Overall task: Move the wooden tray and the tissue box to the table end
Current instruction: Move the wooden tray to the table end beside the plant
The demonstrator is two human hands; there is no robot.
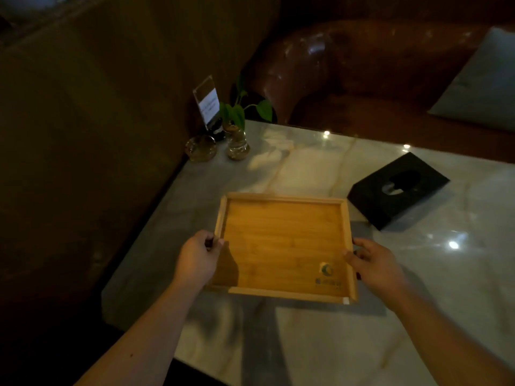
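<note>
My two bare forearms reach out over the near part of the table (320, 344), a glossy pale marble top with thin amber veins that catches small points of lamp light. My left hand (199, 260) is closed in a grip on the left rim of the wooden tray (281, 240), thumb on top of the rim and fingers curled under its edge. My right hand (374, 264) holds the right rim, thumb pressed to the top edge and fingers spread along the outside. The tray is empty, with a small round logo printed in its near right corner, and it throws a dark shadow on the marble below and to the right; whether it rests on the table or is slightly lifted I cannot tell.

Just beyond the tray's far right corner the black tissue box (398, 195) lies flat on the table, turned at an angle, its oval slot facing up.

At the far left corner of the table stand a round glass ashtray (201, 149), a small glass vase (237, 146) with a leafy green plant (245, 108), and behind them an upright acrylic sign holder (207, 103).

The room is dim. A dark upholstered bench back (97, 107) runs along the left side, and past the far edge sits a shiny brown leather armchair (348, 65) with a grey cushion (479, 84).
</note>
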